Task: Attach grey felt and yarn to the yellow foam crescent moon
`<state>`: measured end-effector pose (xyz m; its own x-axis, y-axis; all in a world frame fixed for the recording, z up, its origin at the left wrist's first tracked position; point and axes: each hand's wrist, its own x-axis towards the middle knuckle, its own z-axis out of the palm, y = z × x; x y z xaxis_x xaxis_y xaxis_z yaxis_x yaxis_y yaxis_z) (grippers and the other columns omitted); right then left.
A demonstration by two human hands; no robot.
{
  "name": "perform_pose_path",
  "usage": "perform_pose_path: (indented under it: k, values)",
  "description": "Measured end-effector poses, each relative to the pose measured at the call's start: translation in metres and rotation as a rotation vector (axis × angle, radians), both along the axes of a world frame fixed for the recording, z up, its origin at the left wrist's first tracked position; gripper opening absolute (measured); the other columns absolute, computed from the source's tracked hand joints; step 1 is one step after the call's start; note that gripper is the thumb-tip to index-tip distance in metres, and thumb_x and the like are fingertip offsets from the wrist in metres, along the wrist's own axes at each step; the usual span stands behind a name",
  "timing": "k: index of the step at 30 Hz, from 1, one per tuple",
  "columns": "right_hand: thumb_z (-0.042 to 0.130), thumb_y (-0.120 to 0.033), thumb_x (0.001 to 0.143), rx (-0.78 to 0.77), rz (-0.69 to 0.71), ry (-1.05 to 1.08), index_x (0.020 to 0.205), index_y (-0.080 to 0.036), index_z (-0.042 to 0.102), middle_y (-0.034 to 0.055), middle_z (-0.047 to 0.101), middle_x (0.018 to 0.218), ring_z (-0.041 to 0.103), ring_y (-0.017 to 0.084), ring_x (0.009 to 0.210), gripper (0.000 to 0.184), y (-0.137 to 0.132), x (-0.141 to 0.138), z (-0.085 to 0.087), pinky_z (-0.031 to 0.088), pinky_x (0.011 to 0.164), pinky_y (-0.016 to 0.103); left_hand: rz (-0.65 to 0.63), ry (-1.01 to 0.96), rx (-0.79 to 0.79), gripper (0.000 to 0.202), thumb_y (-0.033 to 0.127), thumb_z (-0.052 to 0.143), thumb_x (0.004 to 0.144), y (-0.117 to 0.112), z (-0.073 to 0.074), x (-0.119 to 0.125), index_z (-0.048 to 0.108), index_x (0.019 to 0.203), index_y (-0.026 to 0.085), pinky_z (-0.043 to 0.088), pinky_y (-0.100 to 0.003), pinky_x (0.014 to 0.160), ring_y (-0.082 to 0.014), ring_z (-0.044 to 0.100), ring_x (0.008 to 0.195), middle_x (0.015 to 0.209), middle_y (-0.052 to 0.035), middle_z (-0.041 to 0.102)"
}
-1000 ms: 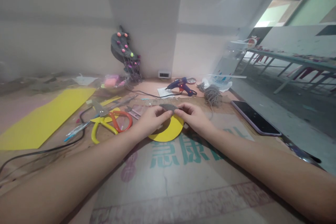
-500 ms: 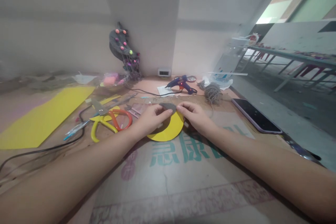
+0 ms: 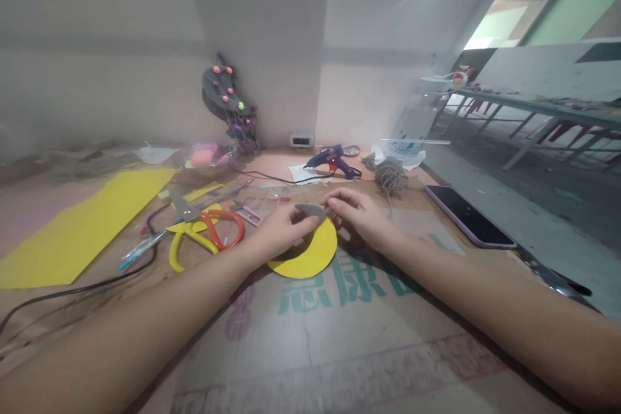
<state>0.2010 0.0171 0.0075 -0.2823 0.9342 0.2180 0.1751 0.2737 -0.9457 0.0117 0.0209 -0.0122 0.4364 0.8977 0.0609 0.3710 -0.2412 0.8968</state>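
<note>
My left hand (image 3: 286,229) grips a yellow rounded cutout (image 3: 313,252), thumb on top. The cutout's far end is covered in grey, apparently wound yarn (image 3: 311,210). My right hand (image 3: 352,210) is at the cutout's right edge, thumb and forefinger pinched close to the grey end. A strand from the grey yarn ball (image 3: 391,178) runs down behind my right wrist; the bit between the fingertips is too small to see clearly. Left of my left hand lie scissors (image 3: 213,233) with red and yellow handles and a pink box cutter (image 3: 248,213).
A glue gun (image 3: 334,162) lies behind my hands near a small digital clock (image 3: 301,140). At right is a phone (image 3: 470,217). Yellow sheet (image 3: 92,226) and a black cable (image 3: 72,284) are at left. A grey moon decoration with pompoms (image 3: 223,97) stands against the wall.
My right fingers have lifted slightly off the cutout's grey end and curled. The cutout sits a little lower in view, and the whole view has tilted slightly upward.
</note>
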Motion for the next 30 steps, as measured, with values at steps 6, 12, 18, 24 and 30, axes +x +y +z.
perform_pose_path:
  k: [6,12,18,24,30]
  values:
    - [0.048,-0.034,0.088,0.293,-0.263,-0.412,0.099,-0.014,0.062,0.006,0.066,0.083,0.059,0.015,0.067,0.027,0.026,0.032,0.015,0.049,0.066,0.03,-0.058,0.093,0.056,0.038,0.048,0.054,0.082,-0.002,0.0,0.001,0.069,0.092,0.015,0.045,-0.027,0.067,-0.0206,0.063,0.08,0.088,-0.0049,0.072]
    - [0.057,-0.025,0.085,0.384,-0.184,-0.677,0.105,-0.016,0.068,0.0112,0.069,0.107,0.062,0.024,0.099,0.025,0.034,0.041,0.001,0.046,0.089,0.038,-0.109,0.087,0.049,0.036,0.047,0.054,0.083,-0.003,0.004,0.002,0.07,0.09,0.015,0.045,-0.027,0.068,-0.0205,0.064,0.081,0.089,-0.0043,0.074]
    - [0.05,-0.027,0.09,0.4,-0.048,-0.836,0.104,-0.016,0.069,0.0101,0.071,0.109,0.064,0.022,0.097,0.026,0.027,0.021,0.014,0.047,0.085,0.034,-0.074,0.143,0.156,0.041,0.052,0.051,0.083,-0.004,-0.002,0.003,0.069,0.081,0.016,0.042,-0.025,0.057,-0.0182,0.062,0.068,0.074,-0.0031,0.07]
    - [0.055,-0.026,0.085,0.373,0.167,-1.035,0.095,-0.018,0.073,0.0086,0.074,0.087,0.065,0.021,0.074,0.022,0.045,-0.051,0.043,0.044,0.064,0.028,-0.061,0.15,0.225,0.039,0.051,0.054,0.082,-0.003,-0.004,0.003,0.07,0.082,0.016,0.045,-0.027,0.058,-0.0215,0.065,0.07,0.078,-0.0064,0.073]
    - [0.065,-0.031,0.076,0.349,0.41,-1.146,0.061,-0.017,0.068,0.0057,0.064,0.056,0.055,0.017,0.056,0.021,0.059,-0.137,0.053,0.039,0.058,0.029,-0.018,0.113,0.221,0.037,0.043,0.058,0.081,-0.007,0.001,0.002,0.07,0.104,0.017,0.052,-0.035,0.078,-0.0278,0.067,0.089,0.102,-0.0094,0.074]
